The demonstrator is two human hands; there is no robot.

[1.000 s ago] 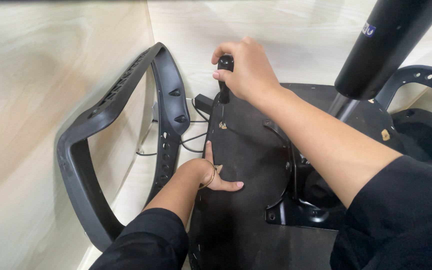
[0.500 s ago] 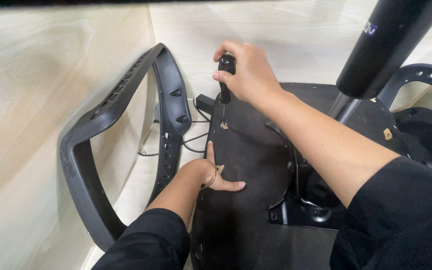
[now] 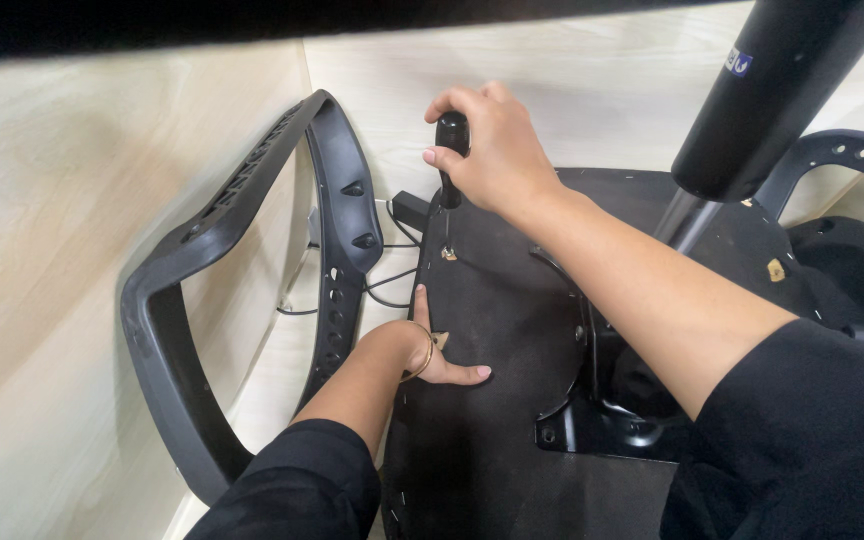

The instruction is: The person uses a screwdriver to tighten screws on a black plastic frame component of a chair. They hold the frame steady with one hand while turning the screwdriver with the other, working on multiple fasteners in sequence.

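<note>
Black-handled screwdriver (image 3: pixel 449 160) upright over the far left edge of an upturned chair seat base (image 3: pixel 492 420), thin shaft running straight down to a small screw (image 3: pixel 447 253) set into the black fabric-covered underside. Right hand (image 3: pixel 487 150) clenched around the handle from above, fingers wrapped over its top, forearm stretching back across the seat to a black sleeve at the lower right. Left hand (image 3: pixel 432 350) pressed against the same left edge, nearer than the screw, thumb flat on the fabric pointing right, index finger pointing up along the rim toward the screw; remaining fingers tucked below the edge and out of sight, so grasping or merely bracing cannot be told. Thin gold bangle (image 3: pixel 424 352) at that wrist.

Toward the seat's middle, a black metal mechanism plate (image 3: pixel 592 420) bolted on, with a thick black gas-lift column (image 3: pixel 772 90) rising out of it toward the upper right corner. Beyond the seat's far right edge, a curved black armrest piece (image 3: pixel 847 150) with a row of holes. Just left of the seat, a black plastic backrest frame (image 3: pixel 242 290) leaning against a pale wood-grain wall, studded with small bumps and holes. Thin black cables (image 3: pixel 392 280) looping between frame and seat edge over the pale wooden floor (image 3: pixel 282 360).
</note>
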